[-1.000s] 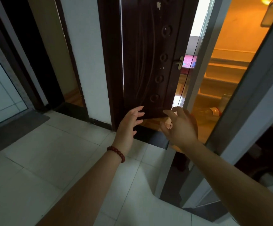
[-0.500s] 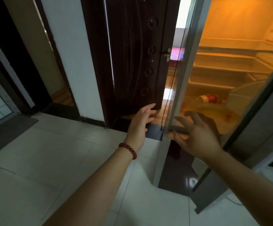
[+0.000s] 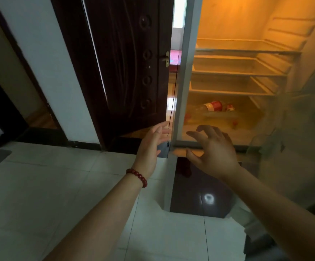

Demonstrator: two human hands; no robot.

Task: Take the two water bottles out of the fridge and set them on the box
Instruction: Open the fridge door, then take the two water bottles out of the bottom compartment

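Observation:
The fridge (image 3: pixel 185 76) stands open, lit orange inside. On its lowest shelf a clear water bottle with a red label (image 3: pixel 209 106) lies on its side. A second red-labelled bottle (image 3: pixel 229 107) lies just behind it, mostly hidden. My right hand (image 3: pixel 212 149) hovers at the fridge's bottom front edge, fingers spread, holding nothing, a little short of the bottles. My left hand (image 3: pixel 152 146), with a red bead bracelet on the wrist, is open beside the fridge's left wall. No box is in view.
A dark wooden door (image 3: pixel 126 68) stands ajar left of the fridge. The open fridge door (image 3: pixel 307 129) is at the right edge, blurred. Several bare shelves (image 3: pixel 233 72) sit above the bottles. White floor tiles (image 3: pixel 49 185) lie below, and a dark glossy panel (image 3: pixel 200 193) sits under the fridge compartment.
The fridge door has swung further open, showing the whole interior and the bottles. My right hand has moved from the door edge toward the lower shelf. My left hand has stayed open beside it.

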